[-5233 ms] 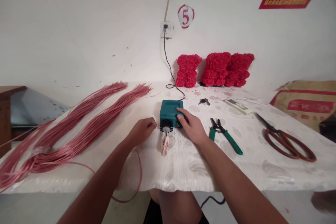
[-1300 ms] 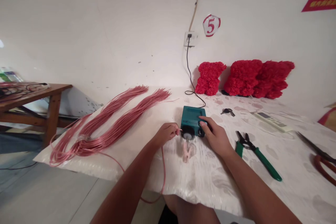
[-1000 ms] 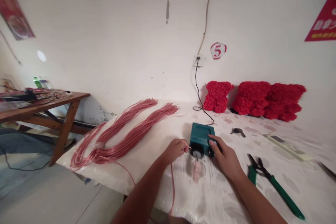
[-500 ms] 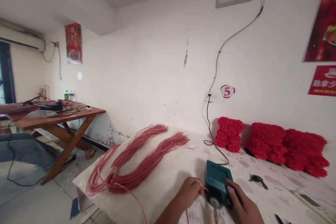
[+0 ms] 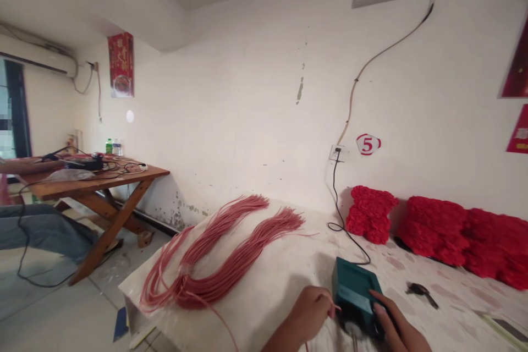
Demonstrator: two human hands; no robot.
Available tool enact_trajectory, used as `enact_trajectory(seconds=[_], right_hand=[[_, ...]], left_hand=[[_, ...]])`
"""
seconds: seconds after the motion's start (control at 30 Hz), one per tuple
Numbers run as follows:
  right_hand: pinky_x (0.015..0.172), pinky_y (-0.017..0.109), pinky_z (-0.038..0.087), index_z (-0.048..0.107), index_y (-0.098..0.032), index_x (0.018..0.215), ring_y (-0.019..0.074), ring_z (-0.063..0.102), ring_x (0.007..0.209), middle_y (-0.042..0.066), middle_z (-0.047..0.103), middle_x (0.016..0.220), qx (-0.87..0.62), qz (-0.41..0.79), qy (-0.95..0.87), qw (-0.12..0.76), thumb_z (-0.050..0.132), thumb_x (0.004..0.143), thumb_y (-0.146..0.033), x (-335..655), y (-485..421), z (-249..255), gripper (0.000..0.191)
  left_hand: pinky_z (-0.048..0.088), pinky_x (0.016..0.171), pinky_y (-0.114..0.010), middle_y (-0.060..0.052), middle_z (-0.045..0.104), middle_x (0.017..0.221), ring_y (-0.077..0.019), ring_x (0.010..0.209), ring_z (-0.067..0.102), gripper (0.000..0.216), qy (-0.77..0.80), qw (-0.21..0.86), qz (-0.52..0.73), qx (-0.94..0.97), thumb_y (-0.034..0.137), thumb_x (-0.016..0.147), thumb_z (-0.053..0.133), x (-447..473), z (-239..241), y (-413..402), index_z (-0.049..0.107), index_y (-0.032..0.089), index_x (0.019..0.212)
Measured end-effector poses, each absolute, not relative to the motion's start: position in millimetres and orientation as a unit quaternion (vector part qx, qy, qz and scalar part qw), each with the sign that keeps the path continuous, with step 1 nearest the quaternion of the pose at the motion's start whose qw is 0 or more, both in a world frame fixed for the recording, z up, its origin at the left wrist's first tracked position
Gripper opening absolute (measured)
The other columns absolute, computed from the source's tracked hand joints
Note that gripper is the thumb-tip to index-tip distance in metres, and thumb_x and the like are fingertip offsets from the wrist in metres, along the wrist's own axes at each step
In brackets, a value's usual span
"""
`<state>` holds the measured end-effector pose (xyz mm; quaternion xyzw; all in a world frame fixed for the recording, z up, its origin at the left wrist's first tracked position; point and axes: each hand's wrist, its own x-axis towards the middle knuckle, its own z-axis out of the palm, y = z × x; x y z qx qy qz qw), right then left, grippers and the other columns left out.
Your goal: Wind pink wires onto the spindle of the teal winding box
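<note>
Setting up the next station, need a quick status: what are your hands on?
Left hand pinching a thin pink wire at the teal box. Right hand resting on the box. Pink wire bundles lying left of the hands.

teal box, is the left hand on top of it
No, the left hand sits beside the teal box, pinching a pink wire, while the right hand rests on the box.

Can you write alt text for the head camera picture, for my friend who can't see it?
A person's left hand pinches a pink wire beside a teal box while the right hand rests on the box. Long bundles of pink wire lie across the white-covered table. Red flower bear shapes sit by the wall.
</note>
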<state>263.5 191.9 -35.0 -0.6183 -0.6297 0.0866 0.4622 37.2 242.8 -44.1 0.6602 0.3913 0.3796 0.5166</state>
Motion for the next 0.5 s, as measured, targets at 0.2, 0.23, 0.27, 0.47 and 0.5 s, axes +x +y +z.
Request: enact_trajectory(seconds=[0.2, 0.23, 0.27, 0.47, 0.5], right_hand=[[0.098, 0.038, 0.057, 0.071, -0.028, 0.115, 0.0295, 0.07, 0.113, 0.006, 0.076, 0.115, -0.617, 0.068, -0.633, 0.463, 0.046, 0.085, -0.073, 263, 189, -36, 0.06], [0.097, 0.037, 0.057, 0.071, -0.027, 0.115, 0.0293, 0.07, 0.113, 0.006, 0.076, 0.114, -0.618, 0.066, -0.632, 0.463, 0.046, 0.085, -0.073, 263, 189, -36, 0.059], [0.097, 0.037, 0.057, 0.07, -0.027, 0.116, 0.0291, 0.07, 0.113, 0.006, 0.076, 0.114, -0.619, 0.065, -0.632, 0.461, 0.046, 0.086, -0.072, 263, 189, -37, 0.059], [0.095, 0.035, 0.058, 0.068, -0.027, 0.119, 0.0284, 0.069, 0.115, 0.006, 0.075, 0.117, -0.624, 0.07, -0.633, 0.453, 0.045, 0.088, -0.071, 262, 189, -35, 0.058], [0.094, 0.035, 0.058, 0.067, -0.027, 0.12, 0.0281, 0.069, 0.115, 0.006, 0.075, 0.117, -0.623, 0.07, -0.635, 0.453, 0.045, 0.089, -0.07, 261, 188, -34, 0.058]], left_hand=[[0.056, 0.074, -0.033, -0.001, 0.067, 0.082, -0.0154, 0.076, 0.065, 0.033, 0.392, 0.514, 0.375, 0.664, 0.043, 0.099, 0.059, 37, -40, 240, 0.066, 0.013, 0.088], [0.056, 0.073, -0.033, -0.001, 0.066, 0.081, -0.0151, 0.075, 0.065, 0.033, 0.392, 0.514, 0.374, 0.665, 0.043, 0.099, 0.059, 36, -39, 239, 0.066, 0.013, 0.087], [0.056, 0.073, -0.032, -0.001, 0.066, 0.081, -0.0149, 0.074, 0.065, 0.033, 0.392, 0.513, 0.375, 0.665, 0.043, 0.099, 0.059, 35, -37, 238, 0.066, 0.013, 0.086], [0.056, 0.072, -0.032, -0.001, 0.066, 0.08, -0.0147, 0.073, 0.064, 0.033, 0.391, 0.513, 0.376, 0.666, 0.043, 0.099, 0.059, 32, -31, 234, 0.066, 0.012, 0.087], [0.056, 0.072, -0.032, -0.001, 0.066, 0.082, -0.0149, 0.074, 0.064, 0.032, 0.391, 0.515, 0.375, 0.665, 0.042, 0.099, 0.059, 32, -31, 234, 0.066, 0.012, 0.089]])
